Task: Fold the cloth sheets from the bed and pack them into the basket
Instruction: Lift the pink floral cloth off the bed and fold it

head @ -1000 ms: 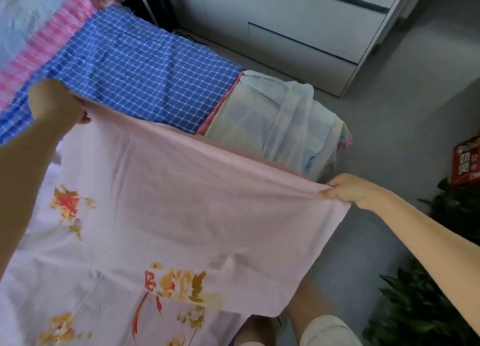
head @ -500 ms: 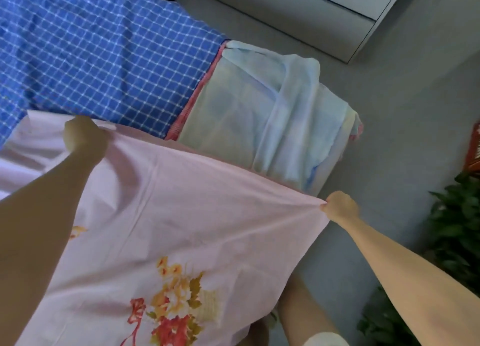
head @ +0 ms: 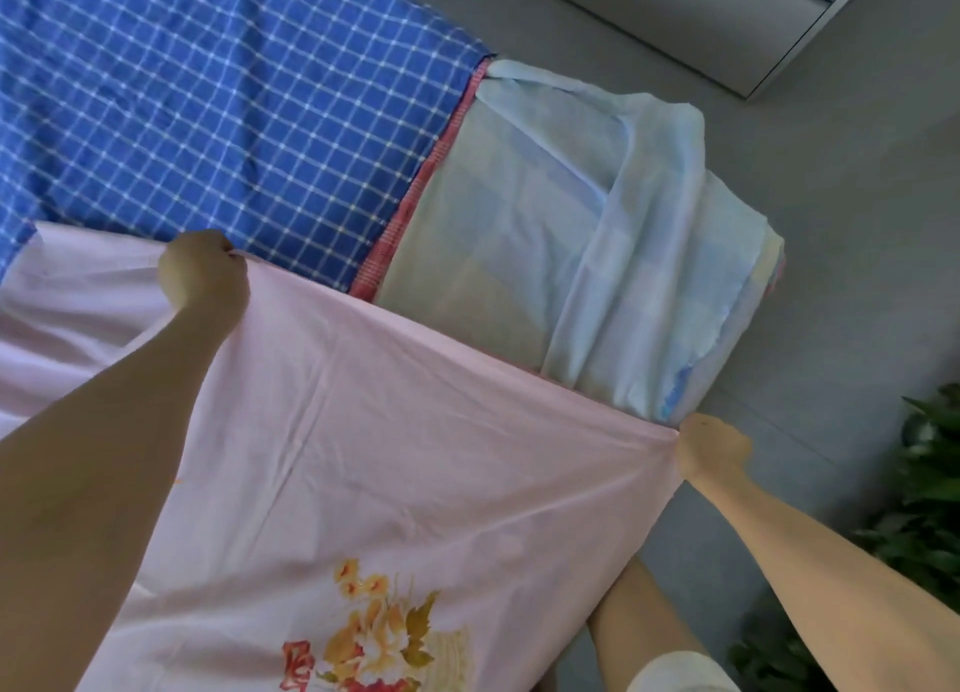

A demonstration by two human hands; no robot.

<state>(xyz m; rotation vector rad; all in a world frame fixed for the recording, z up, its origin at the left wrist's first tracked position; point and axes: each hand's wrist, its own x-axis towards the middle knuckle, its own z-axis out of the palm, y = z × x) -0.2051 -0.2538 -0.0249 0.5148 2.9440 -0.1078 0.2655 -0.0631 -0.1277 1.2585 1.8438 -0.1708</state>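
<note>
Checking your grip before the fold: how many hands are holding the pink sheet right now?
2. The left hand grips the pink sheet along its top edge over the bed; the right hand grips the right corner, off the bed's side.

No readable text, labels, brands or numbers anywhere in the head view. Only patterns, no lettering: flower print on the pink sheet, white grid on the blue checked sheet.
</note>
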